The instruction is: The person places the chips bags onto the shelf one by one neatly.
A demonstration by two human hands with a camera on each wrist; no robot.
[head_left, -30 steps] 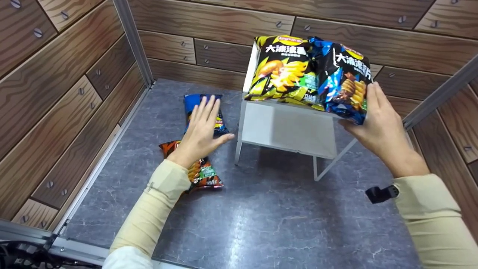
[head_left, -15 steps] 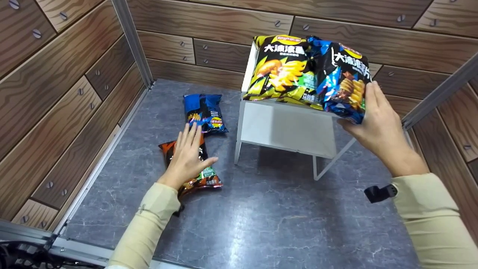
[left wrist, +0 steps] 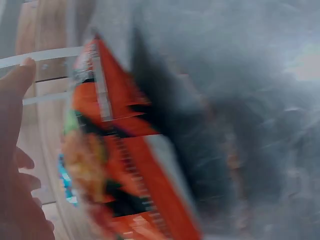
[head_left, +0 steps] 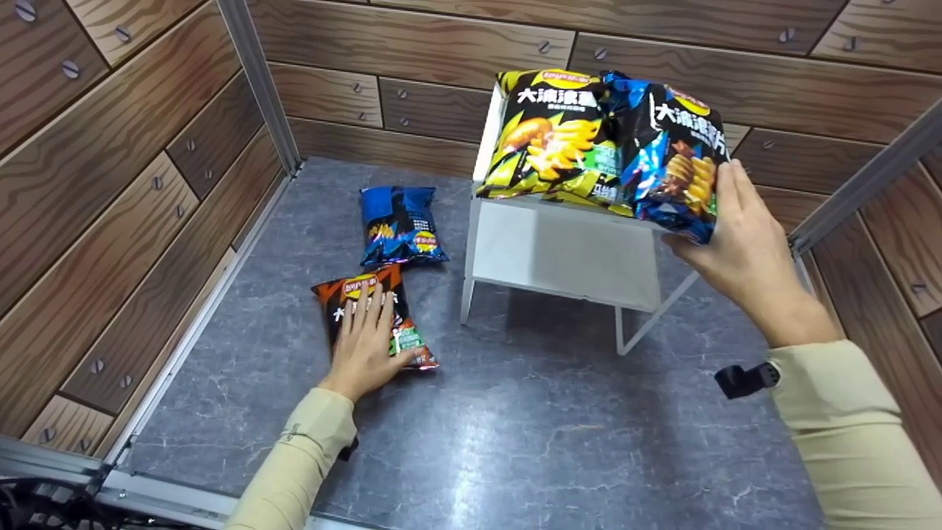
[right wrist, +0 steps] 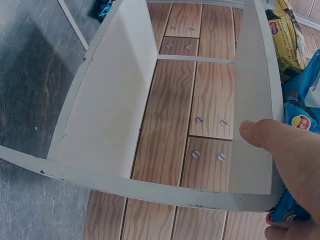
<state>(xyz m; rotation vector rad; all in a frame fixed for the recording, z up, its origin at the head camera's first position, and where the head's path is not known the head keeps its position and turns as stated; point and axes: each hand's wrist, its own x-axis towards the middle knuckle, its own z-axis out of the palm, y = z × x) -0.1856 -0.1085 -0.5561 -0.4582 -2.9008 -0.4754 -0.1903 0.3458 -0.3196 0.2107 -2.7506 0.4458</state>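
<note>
My left hand, fingers straight, hovers over an orange-and-black bag of potato chips lying on the floor. In the left wrist view a gap shows between the hand and the blurred orange bag. On a small white side table lie a yellow-and-black chip bag and a blue-and-black chip bag. My right hand holds the blue-and-black bag at its right edge, thumb low by the tabletop's rim. Its fingertips are partly hidden in the right wrist view.
Another blue chip bag lies on the grey floor, just beyond the orange one. The table has a lower shelf and thin legs. Wood-patterned walls enclose the space on three sides.
My left hand has drawn back toward me, from over the blue bag on the floor to over the orange one, and lowered. The right hand and the bags have stayed in place.
</note>
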